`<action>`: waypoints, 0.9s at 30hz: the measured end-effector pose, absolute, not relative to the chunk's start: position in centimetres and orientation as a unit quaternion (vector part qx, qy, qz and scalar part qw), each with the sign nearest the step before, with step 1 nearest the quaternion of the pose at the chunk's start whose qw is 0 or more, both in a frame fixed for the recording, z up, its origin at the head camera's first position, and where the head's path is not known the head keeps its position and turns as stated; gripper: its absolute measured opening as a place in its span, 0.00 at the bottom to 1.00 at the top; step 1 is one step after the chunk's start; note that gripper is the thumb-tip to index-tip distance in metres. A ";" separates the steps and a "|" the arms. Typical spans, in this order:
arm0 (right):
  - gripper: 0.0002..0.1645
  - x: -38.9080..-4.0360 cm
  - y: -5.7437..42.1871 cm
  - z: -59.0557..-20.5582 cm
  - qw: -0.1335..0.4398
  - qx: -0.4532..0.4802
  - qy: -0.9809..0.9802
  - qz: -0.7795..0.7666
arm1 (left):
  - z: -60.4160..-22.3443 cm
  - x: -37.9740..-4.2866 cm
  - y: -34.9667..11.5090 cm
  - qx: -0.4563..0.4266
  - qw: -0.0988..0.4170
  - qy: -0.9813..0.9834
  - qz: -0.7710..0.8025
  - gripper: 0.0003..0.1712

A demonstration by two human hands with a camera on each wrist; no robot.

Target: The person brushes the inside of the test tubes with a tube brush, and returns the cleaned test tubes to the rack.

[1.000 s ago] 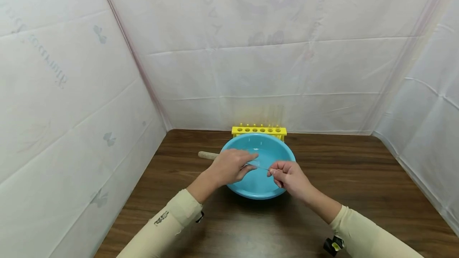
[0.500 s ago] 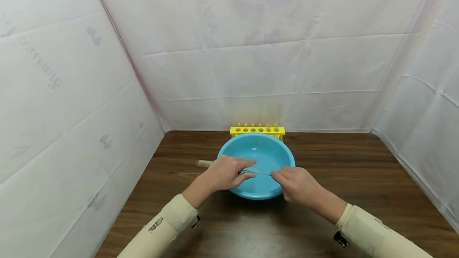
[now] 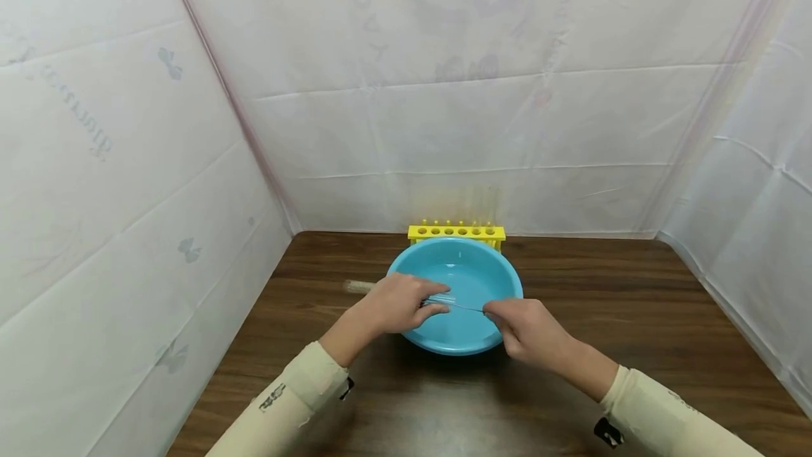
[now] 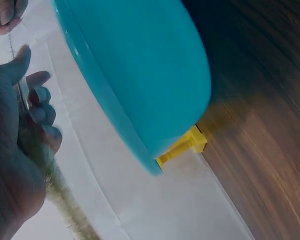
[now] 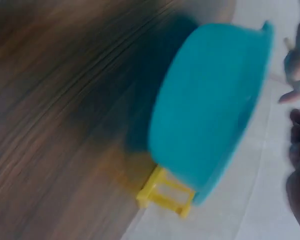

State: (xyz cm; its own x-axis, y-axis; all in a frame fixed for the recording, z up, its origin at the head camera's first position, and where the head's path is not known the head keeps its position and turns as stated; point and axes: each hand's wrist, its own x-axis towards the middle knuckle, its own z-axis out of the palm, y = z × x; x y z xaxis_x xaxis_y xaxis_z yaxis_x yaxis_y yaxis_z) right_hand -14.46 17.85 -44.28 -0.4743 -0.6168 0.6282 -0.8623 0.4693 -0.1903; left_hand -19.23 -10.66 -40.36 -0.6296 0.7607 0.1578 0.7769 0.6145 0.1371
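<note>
My left hand (image 3: 395, 303) grips a clear glass test tube (image 3: 445, 297) held sideways over the blue basin (image 3: 458, 350). A test tube brush sits in the tube; its pale bristles (image 4: 69, 205) show past the heel of the left palm in the left wrist view. From the tube's mouth the brush's thin wire handle (image 3: 468, 308) runs rightward. My right hand (image 3: 531, 331) pinches the end of that wire above the basin's right side. In the right wrist view the right hand shows only at the edge, blurred.
Behind the basin stands a yellow test tube rack (image 3: 453, 233), with clear tubes at its right end. Everything rests on a dark wooden table (image 3: 609, 288). White sheeting (image 3: 444, 125) closes off the back and both sides.
My right hand has moved slightly right and toward me with the wire and has turned. The left hand has shifted a little left, still holding the tube.
</note>
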 end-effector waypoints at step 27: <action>0.17 -12.8 18.4 -41.4 -0.103 0.262 -0.775 0.565 | -40.6 -20.2 -12.7 -0.510 0.264 -0.819 -0.001 0.23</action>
State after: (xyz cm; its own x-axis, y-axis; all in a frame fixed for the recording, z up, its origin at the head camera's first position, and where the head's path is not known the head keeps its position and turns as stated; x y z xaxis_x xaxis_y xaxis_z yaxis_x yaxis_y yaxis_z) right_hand -12.79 18.42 -41.36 -0.8410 -0.5235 0.1370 -0.2904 0.2230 -0.9306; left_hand -20.23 -12.75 -40.59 -0.3404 0.8344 0.4335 0.8350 0.4802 -0.2687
